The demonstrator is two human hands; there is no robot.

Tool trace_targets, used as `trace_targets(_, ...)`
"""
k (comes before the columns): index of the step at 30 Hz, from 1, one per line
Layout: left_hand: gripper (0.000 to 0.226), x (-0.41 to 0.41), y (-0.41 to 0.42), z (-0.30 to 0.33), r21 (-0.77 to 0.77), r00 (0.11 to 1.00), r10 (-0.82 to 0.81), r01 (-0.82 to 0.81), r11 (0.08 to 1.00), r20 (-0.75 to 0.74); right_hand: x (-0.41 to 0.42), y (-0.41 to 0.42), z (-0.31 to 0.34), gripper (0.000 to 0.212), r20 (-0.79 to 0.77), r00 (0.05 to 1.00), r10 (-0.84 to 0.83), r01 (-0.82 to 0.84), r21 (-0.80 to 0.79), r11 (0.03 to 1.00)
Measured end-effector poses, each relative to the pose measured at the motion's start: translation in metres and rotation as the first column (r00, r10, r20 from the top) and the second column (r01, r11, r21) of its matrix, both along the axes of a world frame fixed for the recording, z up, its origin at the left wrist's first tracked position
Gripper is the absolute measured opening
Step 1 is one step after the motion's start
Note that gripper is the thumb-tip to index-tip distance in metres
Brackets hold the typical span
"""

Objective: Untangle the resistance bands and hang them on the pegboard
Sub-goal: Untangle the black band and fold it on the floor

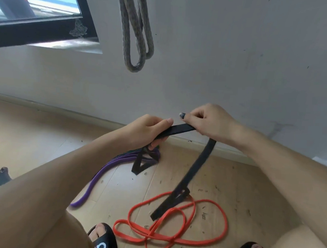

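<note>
Above the wooden floor [33, 135], close to the wall [220, 60], both hands hold a black band [181, 129] stretched flat between them. On its left end the left hand [149, 128] has its fingers curled round the band, thumb lying along the top; below that hand the band twists into a knot with a purple band [106, 170], and a short black loop hangs down just beside it. From the knot the purple band trails across the floor toward the near left. At the other end the right hand [207, 120] pinches the band between thumb and curled fingers. From under that hand the black band drops in a long strip to the floor, where its lower end lies across a red band [171, 237]. Coiled in several overlapping loops, the red band lies on the floor between two feet in black sandals [103, 241]. Against the wall above the hands hangs a grey band [137, 36], doubled into two loops; its top runs out of view. A dark-framed window [40, 20] sits at the wall's upper left.
</note>
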State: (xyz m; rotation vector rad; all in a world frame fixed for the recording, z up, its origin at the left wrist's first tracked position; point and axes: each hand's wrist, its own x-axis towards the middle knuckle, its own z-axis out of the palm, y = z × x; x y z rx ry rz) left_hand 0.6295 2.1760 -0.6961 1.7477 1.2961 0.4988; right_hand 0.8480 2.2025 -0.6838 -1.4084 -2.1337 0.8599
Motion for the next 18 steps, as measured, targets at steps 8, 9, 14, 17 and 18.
trace_targets(8,0.060,0.010,-0.002,-0.002,0.000,0.998,0.006,-0.006,1.000,0.056,-0.034,-0.013,-0.012,0.071,-0.202,0.976,0.079,-0.134,-0.277,0.951)
trace_targets(9,0.059,0.009,-0.002,-0.003,-0.010,0.999,0.010,-0.009,1.000,0.037,-0.034,-0.013,-0.012,0.070,-0.160,0.984,0.081,-0.118,-0.237,0.964)
trace_targets(14,0.062,-0.009,0.002,-0.010,-0.117,1.000,0.026,-0.025,0.993,0.007,-0.009,0.001,0.006,0.054,-0.032,0.999,-0.001,0.001,-0.025,1.000)
trace_targets(17,0.061,-0.010,-0.001,-0.007,-0.136,0.996,0.036,-0.025,0.990,0.080,0.012,0.011,0.005,0.054,-0.022,0.999,-0.048,0.048,-0.001,0.999)
trace_targets(18,0.061,-0.008,-0.003,-0.004,-0.134,0.993,0.046,-0.031,0.990,0.105,0.013,0.011,0.002,0.054,0.003,0.999,-0.043,0.043,-0.036,0.998)
